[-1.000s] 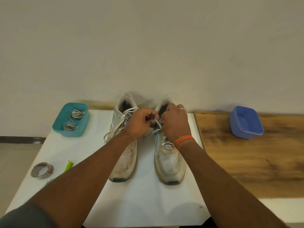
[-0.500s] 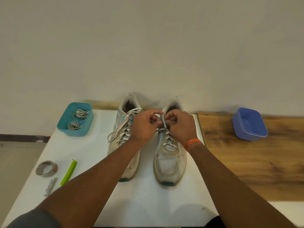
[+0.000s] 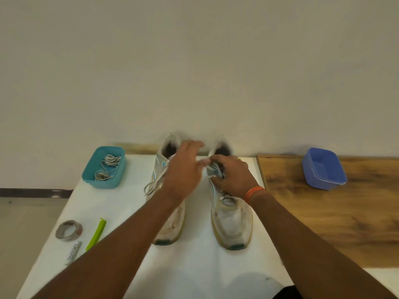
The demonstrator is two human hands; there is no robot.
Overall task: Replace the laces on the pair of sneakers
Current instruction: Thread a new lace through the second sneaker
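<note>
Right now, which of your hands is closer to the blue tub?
Right. The right hand rests on the right sneaker, nearer the blue tub; the left hand is farther away.

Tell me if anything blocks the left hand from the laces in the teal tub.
Nothing visible does. The left hand hovers over the left sneaker; bare white table lies between it and the open teal tub of laces.
</note>
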